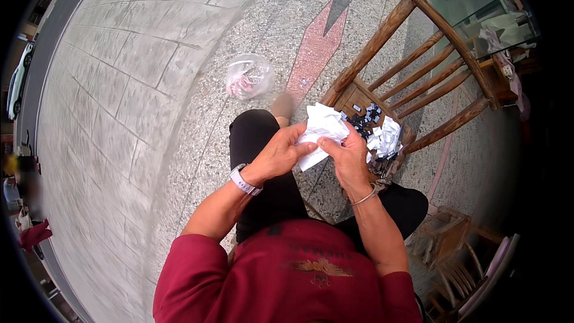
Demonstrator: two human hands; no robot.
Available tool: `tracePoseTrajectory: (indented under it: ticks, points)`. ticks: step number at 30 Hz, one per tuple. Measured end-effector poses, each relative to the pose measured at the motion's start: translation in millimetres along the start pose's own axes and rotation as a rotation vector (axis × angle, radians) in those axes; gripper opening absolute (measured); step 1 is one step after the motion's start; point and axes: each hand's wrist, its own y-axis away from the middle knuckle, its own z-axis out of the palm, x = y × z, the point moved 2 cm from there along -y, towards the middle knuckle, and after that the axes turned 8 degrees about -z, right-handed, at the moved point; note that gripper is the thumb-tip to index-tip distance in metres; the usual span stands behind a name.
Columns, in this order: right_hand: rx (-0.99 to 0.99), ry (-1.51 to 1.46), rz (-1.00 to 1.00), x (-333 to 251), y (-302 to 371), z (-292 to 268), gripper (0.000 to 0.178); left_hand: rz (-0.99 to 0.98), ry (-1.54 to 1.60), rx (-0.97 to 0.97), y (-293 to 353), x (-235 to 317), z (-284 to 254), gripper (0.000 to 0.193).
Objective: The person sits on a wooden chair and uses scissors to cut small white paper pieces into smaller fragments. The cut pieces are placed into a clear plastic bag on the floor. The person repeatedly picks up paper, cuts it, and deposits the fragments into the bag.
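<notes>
Both my hands grip a small stack of white paper-like sheets (326, 121) above my lap. My left hand (280, 151) pinches its left side, thumb on top, and my right hand (348, 158) presses a thumb onto its right side. What lies under the sheets is hidden. Just beyond my right hand, a wooden chair's seat (350, 100) bears a heap of small white pieces (385, 136), which look like cut paper or labels. Beside that heap lie several small dark pieces (365, 121), too small to name.
The wooden chair's slatted back (412, 72) rises to the right. A clear plastic bag with pinkish contents (249, 78) lies on the speckled ground ahead. More wooden furniture (448, 236) stands at lower right. A glass case (490, 12) is at upper right, and a car (21, 78) at far left.
</notes>
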Motion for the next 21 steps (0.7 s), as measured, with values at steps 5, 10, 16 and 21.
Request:
tracePoseTrajectory:
  ticks: [5,10,16,21]
  points:
    - [-0.124,0.110,0.016,3,-44,40,0.051,-0.063,-0.026,0.039,-6,24,-68,0.025]
    - [-0.305,0.417,0.114,41,-61,30,0.043,-0.253,0.157,0.251,-35,-12,-175,0.029]
    - [-0.344,0.644,0.371,77,-31,-4,0.033,-0.580,0.231,0.386,-114,-105,-250,0.028]
    - [-0.434,0.723,0.473,93,-10,-22,0.029,-0.582,0.385,0.541,-195,-136,-270,0.029]
